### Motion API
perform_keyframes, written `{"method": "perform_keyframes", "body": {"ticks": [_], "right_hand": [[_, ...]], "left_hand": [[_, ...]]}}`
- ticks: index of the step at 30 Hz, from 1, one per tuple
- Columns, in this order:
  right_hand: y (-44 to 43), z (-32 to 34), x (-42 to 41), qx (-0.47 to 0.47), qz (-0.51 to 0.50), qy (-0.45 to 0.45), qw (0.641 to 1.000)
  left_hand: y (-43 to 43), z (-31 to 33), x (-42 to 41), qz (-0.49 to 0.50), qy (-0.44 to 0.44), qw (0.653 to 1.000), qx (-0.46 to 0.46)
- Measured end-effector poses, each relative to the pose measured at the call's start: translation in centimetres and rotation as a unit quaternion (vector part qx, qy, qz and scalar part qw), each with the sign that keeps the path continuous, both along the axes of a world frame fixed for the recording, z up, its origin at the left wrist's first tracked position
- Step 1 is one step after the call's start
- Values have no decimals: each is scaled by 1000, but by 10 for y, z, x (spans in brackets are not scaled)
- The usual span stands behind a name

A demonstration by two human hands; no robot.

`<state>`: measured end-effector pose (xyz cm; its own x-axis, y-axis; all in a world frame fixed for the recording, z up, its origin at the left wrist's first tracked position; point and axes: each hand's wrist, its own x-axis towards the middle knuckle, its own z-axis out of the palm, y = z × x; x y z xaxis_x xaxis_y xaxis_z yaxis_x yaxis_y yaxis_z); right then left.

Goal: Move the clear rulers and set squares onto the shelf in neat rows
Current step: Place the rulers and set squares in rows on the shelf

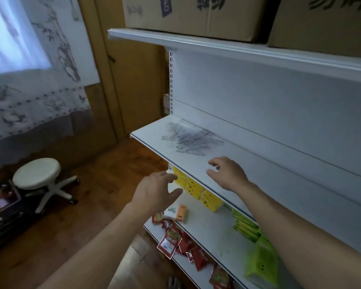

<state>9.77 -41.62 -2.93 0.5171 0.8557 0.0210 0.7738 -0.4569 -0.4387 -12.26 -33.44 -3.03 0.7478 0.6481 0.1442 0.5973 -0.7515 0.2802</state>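
The clear rulers (191, 138) lie in a messy heap on the shelf (269, 163), so I hold my left hand (156, 189) and right hand (227, 174) out toward them, fingers loose and empty, to sort rows

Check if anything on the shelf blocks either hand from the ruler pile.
Nothing visible does. Only bare shelf lies between the right hand and the ruler pile; the left hand, before the shelf's front edge, also has a clear path.

White shelf (152, 132), loud colours!
Clear rulers (191, 138) show grey markings; yellow boxes (196, 188), red packets (173, 238), lime-green packs (263, 261); brown cardboard boxes (196, 15); white stool (37, 174).
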Motion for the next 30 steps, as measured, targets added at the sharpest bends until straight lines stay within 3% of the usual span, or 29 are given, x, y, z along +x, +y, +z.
{"method": "perform_keyframes", "body": {"ticks": [10,22,30], "right_hand": [[150,-31,56,0,-5,0,1000],[235,-62,94,-154,63,-104,981],[223,-66,97,-22,51,-215,975]], "left_hand": [[139,-4,54,-13,15,999,-28],[230,-17,114,-61,-5,995,-81],[266,-21,137,-118,-6,983,-143]]}}
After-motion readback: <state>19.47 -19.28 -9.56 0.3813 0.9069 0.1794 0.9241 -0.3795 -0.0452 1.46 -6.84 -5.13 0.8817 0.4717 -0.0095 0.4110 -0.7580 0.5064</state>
